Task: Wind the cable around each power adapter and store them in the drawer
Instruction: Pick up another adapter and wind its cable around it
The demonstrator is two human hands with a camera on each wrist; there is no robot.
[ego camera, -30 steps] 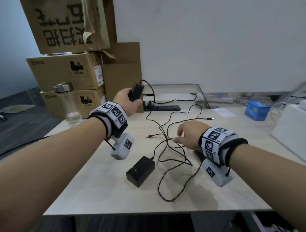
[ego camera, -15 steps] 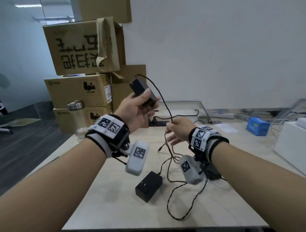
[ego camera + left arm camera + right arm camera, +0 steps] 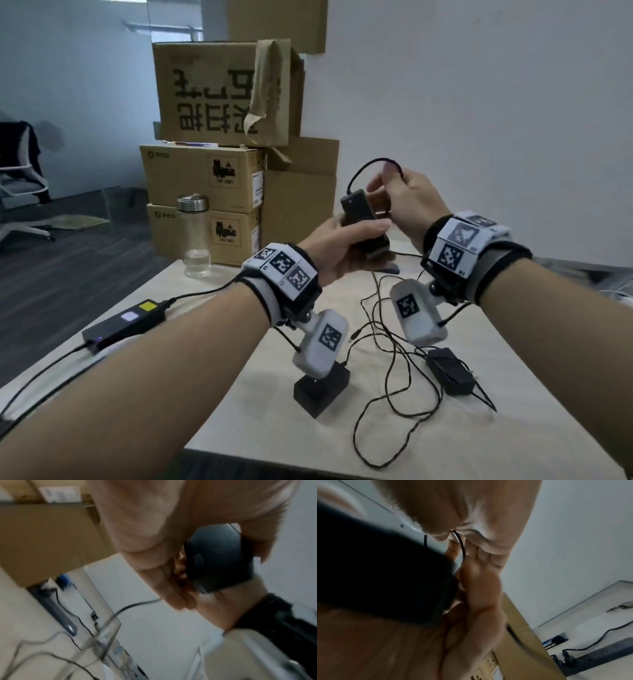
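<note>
Nearest the viewer, two bare forearms reach forward over a pale table (image 3: pixel 239 418), each wrist wearing a marker-covered band with a white camera pod hanging beneath. On the table below the left pod lies a black power adapter (image 3: pixel 320 389); a second, smaller adapter (image 3: pixel 451 371) lies under the right forearm, well apart from the first. Loose thin cable (image 3: pixel 387 377) sprawls in loops between and in front of them. At the table's left edge rests a flat black power brick (image 3: pixel 123 325) with a yellow label.

Raised above the table, the left hand (image 3: pixel 337 251) grips a third black adapter (image 3: pixel 363 222), thumb across its upper face and fingers curled beneath; the left wrist view confirms this wrap. Just beside it, the right hand (image 3: pixel 409 202) pinches this adapter's lead (image 3: pixel 373 166) between thumb and fingertips, the lead arching from the adapter's top end to the pinch. The right wrist view shows the lead passing through the closed fingers.

Farther back stand a clear bottle (image 3: pixel 194 236) with a metal cap and stacked cardboard boxes (image 3: pixel 212 137) against a white wall. No drawer can be made out.
</note>
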